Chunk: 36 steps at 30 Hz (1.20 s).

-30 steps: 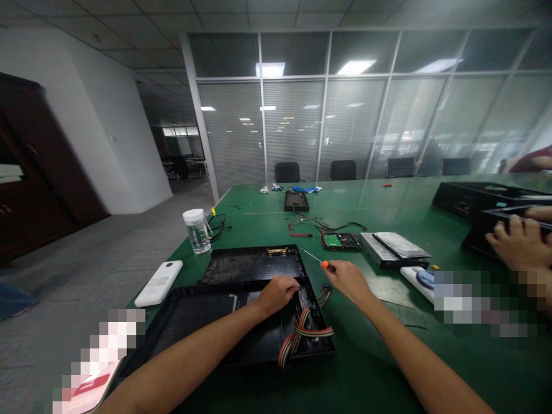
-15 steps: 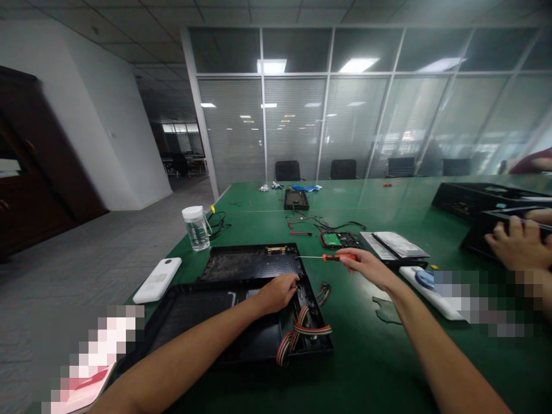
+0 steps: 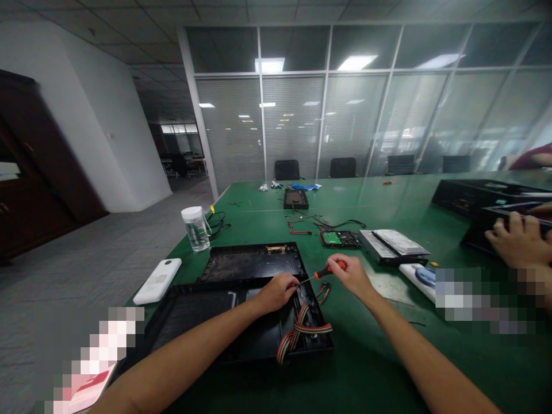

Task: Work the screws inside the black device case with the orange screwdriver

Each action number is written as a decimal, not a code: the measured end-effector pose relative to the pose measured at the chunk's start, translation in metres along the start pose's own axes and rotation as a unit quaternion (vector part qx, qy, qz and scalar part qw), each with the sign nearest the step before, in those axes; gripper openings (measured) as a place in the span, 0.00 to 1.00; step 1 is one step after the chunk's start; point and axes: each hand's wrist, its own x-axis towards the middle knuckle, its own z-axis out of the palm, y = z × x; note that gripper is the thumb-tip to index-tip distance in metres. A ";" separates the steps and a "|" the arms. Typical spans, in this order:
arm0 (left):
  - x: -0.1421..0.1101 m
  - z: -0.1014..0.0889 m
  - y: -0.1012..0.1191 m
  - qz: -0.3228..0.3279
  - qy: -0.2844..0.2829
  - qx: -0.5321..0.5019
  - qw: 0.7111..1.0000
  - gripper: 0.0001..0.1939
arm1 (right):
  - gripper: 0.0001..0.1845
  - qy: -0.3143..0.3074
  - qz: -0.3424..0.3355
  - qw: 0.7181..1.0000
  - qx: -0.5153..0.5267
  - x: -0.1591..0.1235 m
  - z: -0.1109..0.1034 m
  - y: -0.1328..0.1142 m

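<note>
My right hand (image 3: 352, 276) grips a screwdriver (image 3: 321, 273) with an orange and black handle. Its thin shaft slants down leftward, and the tip meets the fingers of my left hand (image 3: 279, 292). Those fingers are closed over the right part of an open black casing (image 3: 190, 313); whatever they pinch is hidden. A striped ribbon cable (image 3: 314, 330) loops over the casing's right side, close to a small bundle of wires (image 3: 323, 293). Directly behind the casing lies a black panel (image 3: 254, 262) with a gold-coloured connector (image 3: 276, 249) at its far edge.
A water bottle (image 3: 196, 230) and a white phone-like device (image 3: 157, 281) stand left. A green circuit board (image 3: 332, 238), loose cables (image 3: 345, 224) and a metal drive (image 3: 399, 242) lie beyond my right hand. Another person's hand (image 3: 515, 241) touches a black box (image 3: 478, 233) at far right.
My right hand has moved down and left, tilting the screwdriver so its tip now reaches my left fingertips. My left hand has stayed nearly in place.
</note>
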 end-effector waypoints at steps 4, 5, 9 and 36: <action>0.000 0.000 0.001 -0.005 -0.001 -0.004 1.000 0.08 | 0.16 0.005 -0.035 0.999 -0.029 0.000 -0.002 -0.002; 0.000 0.000 0.000 -0.001 0.000 -0.005 1.000 0.08 | 0.16 0.007 -0.036 0.999 -0.032 0.000 -0.003 -0.002; -0.001 0.002 -0.004 0.015 0.004 -0.005 1.000 0.09 | 0.16 0.005 -0.035 0.999 -0.037 0.000 -0.005 -0.003; -0.003 0.008 -0.010 0.030 0.028 -0.002 0.999 0.07 | 0.23 -0.236 -0.030 0.922 -0.304 0.046 -0.012 -0.114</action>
